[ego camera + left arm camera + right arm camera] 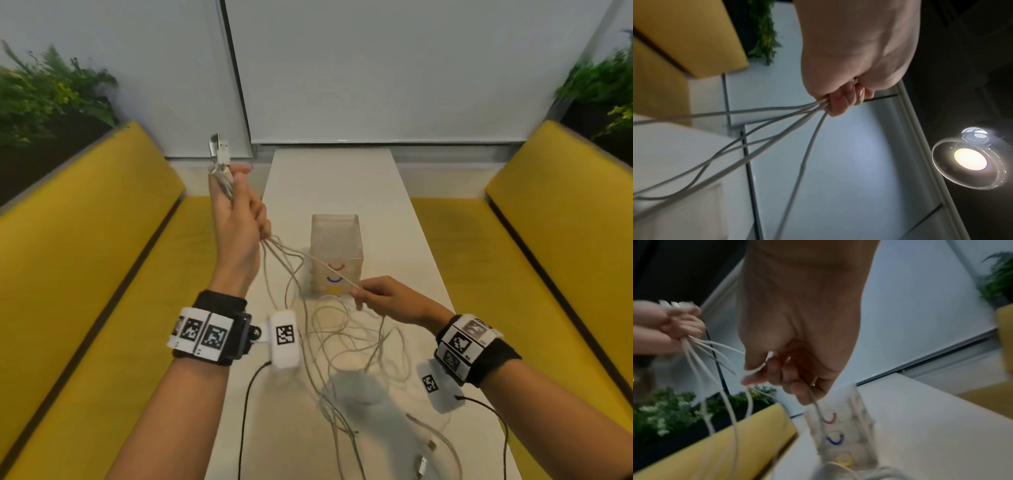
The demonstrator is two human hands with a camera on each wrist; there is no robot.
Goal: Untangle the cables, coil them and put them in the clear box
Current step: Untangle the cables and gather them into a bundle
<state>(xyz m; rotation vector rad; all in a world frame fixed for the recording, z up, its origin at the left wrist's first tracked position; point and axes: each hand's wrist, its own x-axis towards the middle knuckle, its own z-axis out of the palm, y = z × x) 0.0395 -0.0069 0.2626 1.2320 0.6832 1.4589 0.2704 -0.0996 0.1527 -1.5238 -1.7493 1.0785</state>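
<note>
My left hand is raised above the table's left edge and grips a bundle of white cables, their USB plugs sticking up past the fingers. One strand runs taut from that fist to my right hand, which pinches it low over the table between thumb and fingers. The rest of the cables lie in a loose tangle on the table near me. The clear box stands upright just beyond my right hand, with red, blue and yellow marks on its front.
The narrow white table runs away from me between two yellow benches. Plants stand behind both benches. Loose cable plugs lie at the table's near end. Black cords hang from the wrist cameras.
</note>
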